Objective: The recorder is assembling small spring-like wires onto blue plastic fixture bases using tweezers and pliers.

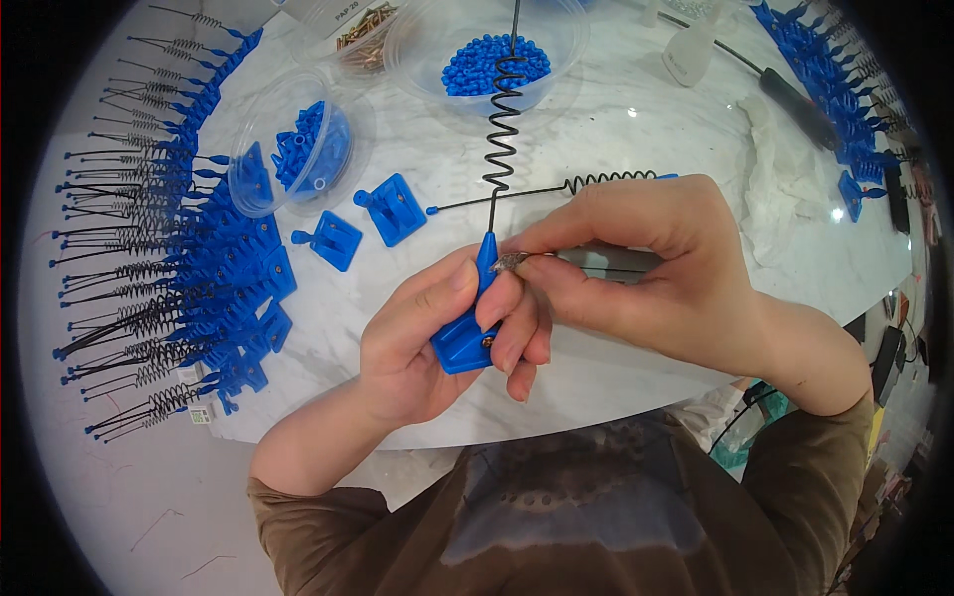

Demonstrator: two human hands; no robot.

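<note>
While the left hand (417, 343) curls its fingers around a blue plastic base (463, 338), thumb laid along the tapered neck, the right hand (651, 273) pinches a small metallic tool tip (511, 262) between thumb and forefinger and presses it against that neck. The base is a flat, squarish moulded plate with a narrow stem; it is held above the near edge of the white marbled table (616, 109). From the stem a black wire spring (503, 109) rises away from the person, straight at first, then wound into an open helix. A second coiled wire (596, 182) lies crosswise on the table just behind the right hand, its near end capped with a blue bead.

Two loose blue bases (368, 223) lie flat on the table, left of the held piece. A clear round plastic tub (288, 149) beside them holds small blue tubular pieces; a larger clear bowl (487, 45) farther back holds a heap of blue beads, and a third container (363, 35) holds brass-coloured screws. A dense row of finished blue-and-black spring pieces (179, 258) fans along the left rim of the table; a similar row (825, 70) curves along the right rim. A crumpled white cloth (785, 179) lies right of the hands
</note>
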